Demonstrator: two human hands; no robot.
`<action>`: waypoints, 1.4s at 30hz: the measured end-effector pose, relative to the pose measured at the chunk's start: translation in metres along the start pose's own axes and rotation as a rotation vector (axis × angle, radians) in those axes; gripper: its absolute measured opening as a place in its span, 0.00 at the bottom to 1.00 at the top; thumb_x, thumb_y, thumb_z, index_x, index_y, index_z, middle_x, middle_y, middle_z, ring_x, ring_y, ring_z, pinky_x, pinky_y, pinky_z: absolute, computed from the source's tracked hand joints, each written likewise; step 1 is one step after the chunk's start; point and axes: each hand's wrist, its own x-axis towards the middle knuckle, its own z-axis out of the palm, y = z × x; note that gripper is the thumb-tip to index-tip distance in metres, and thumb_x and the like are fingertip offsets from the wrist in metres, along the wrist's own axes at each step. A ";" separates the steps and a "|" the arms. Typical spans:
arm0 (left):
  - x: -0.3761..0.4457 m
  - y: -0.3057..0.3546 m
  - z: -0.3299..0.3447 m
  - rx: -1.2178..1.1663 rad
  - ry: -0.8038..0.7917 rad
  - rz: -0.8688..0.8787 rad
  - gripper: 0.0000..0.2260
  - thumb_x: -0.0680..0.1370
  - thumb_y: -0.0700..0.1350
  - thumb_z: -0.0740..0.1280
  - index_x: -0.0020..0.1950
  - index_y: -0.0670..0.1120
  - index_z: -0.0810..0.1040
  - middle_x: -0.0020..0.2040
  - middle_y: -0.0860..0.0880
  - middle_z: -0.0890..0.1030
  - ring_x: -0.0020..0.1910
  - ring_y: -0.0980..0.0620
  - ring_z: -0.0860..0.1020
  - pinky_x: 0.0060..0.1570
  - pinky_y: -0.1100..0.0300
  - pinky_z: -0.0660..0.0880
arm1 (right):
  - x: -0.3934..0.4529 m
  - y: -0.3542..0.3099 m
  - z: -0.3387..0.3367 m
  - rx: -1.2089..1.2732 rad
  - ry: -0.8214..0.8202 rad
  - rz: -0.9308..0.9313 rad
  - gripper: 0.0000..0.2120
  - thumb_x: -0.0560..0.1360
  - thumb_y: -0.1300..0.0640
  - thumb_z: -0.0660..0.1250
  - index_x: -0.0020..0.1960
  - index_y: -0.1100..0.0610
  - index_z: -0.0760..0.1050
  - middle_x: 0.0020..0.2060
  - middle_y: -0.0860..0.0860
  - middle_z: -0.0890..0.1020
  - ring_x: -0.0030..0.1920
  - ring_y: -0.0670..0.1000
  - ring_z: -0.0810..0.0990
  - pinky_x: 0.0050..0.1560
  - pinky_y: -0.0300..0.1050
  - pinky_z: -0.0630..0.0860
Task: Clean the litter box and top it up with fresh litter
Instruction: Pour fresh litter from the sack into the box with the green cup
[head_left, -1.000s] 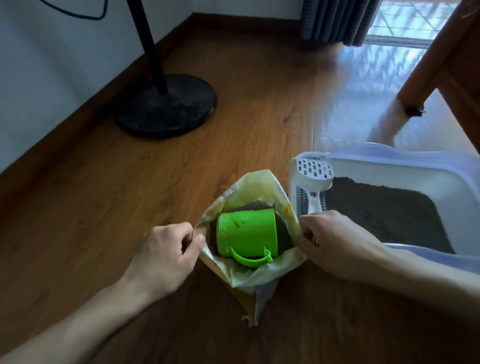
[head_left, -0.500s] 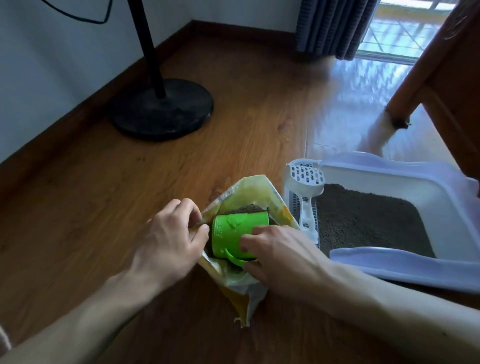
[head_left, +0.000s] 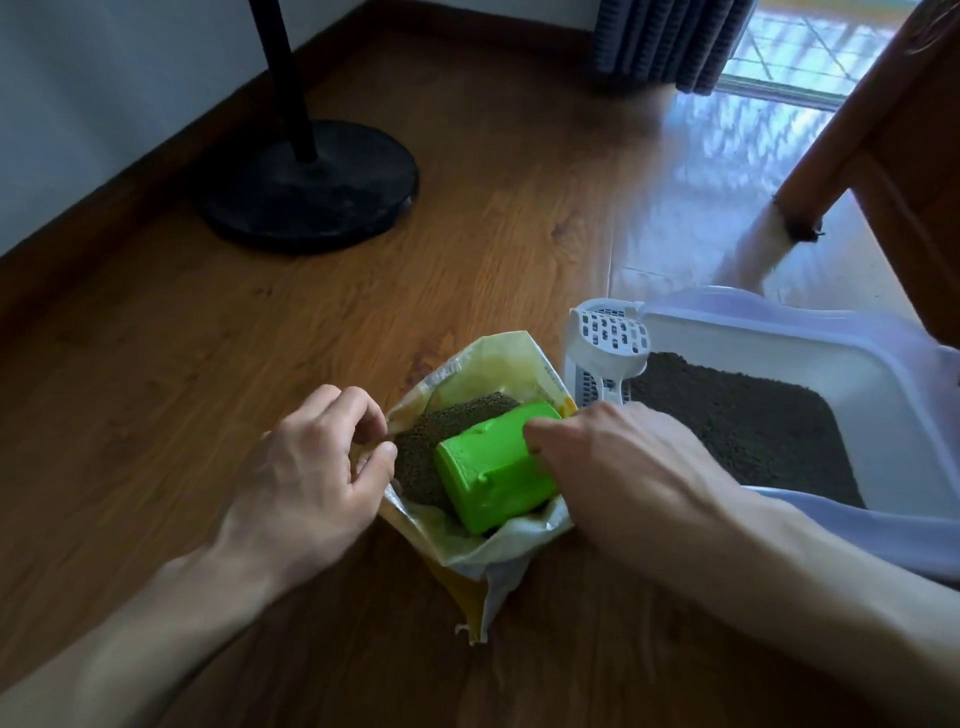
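A: Green plastic, that cup (head_left: 496, 467), lying on its side on the litter (head_left: 441, 447) in the bag (head_left: 498, 364), low centre of the frame. What does the right hand (head_left: 618, 467) have?

B: Its fingers are curled round the cup's mouth end; the handle is out of sight, so I cannot tell whether it is hooked. The left hand (head_left: 306, 478) pinches the bag's left lip between thumb and bent fingers, holding the mouth open.

A: So the step is loading a scoop?

B: I judge so. Best to tip the mouth down, drive it into the grains, then level it before lifting, so nothing spills on the floor (head_left: 260, 338).

A: And the left hand?

B: Hold that lip taut, or the bag may fold onto the cup.

A: Where does it go?

B: The box (head_left: 779, 332), at right just beside the bag, with dark litter in it and a white scoop (head_left: 613, 343) at its near corner. A short carry; keep the cup upright.
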 end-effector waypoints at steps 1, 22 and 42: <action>0.000 0.000 0.000 -0.005 0.001 -0.001 0.05 0.74 0.47 0.71 0.43 0.52 0.75 0.41 0.55 0.75 0.33 0.55 0.74 0.34 0.52 0.75 | 0.000 0.001 0.000 0.032 0.045 0.012 0.05 0.75 0.58 0.62 0.44 0.52 0.66 0.31 0.49 0.70 0.28 0.52 0.68 0.26 0.47 0.66; 0.001 0.000 0.001 -0.015 -0.008 0.002 0.06 0.74 0.47 0.72 0.45 0.53 0.75 0.42 0.56 0.75 0.34 0.57 0.74 0.33 0.59 0.73 | 0.015 0.018 0.035 0.601 0.278 -0.024 0.10 0.75 0.53 0.71 0.54 0.49 0.75 0.35 0.45 0.76 0.39 0.43 0.75 0.37 0.37 0.70; -0.006 -0.015 -0.010 0.373 -0.250 0.243 0.26 0.72 0.71 0.57 0.55 0.53 0.78 0.53 0.52 0.73 0.41 0.53 0.77 0.33 0.58 0.78 | 0.014 -0.001 0.008 0.200 0.448 -0.349 0.08 0.77 0.51 0.64 0.45 0.55 0.73 0.39 0.48 0.74 0.37 0.50 0.72 0.32 0.51 0.73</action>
